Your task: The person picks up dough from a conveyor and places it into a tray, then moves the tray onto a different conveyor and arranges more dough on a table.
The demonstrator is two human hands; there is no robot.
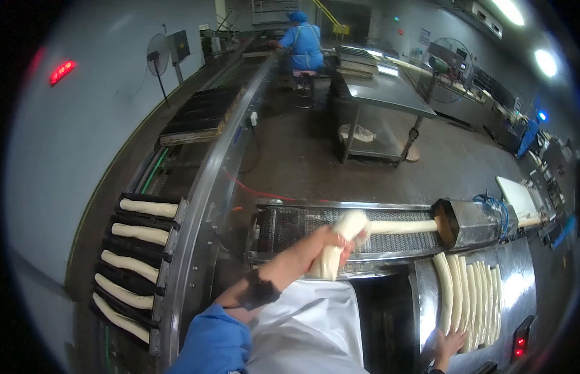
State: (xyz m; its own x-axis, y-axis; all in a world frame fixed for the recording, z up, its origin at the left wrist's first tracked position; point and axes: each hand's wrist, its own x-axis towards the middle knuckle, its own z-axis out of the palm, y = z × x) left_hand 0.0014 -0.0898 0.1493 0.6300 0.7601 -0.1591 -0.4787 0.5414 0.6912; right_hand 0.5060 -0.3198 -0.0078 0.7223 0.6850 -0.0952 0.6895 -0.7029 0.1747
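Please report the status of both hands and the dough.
Left hand gripping dough piece at conveyor edge. Right hand at ends of dough strips. No obstruction visible.

Dim overall; floor (pixel 290 149) dark. White ceiling lamps (pixel 546 63) glare, upper right. Sheen on steel table (pixel 389 96); bright patch on metal bench (pixel 519 274). Red display (pixel 62 72) glows. Strong fisheye bend, corners black. Far background soft, hazy.

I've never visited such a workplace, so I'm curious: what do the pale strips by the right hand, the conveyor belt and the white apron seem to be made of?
Pale strips: probably dough, smooth and soft-looking; some curve along their length.
Conveyor belt: seemingly metal mesh, grey, with a fine repeating pattern.
White apron: perhaps plastic or coated cloth; its folds show faint sheen.
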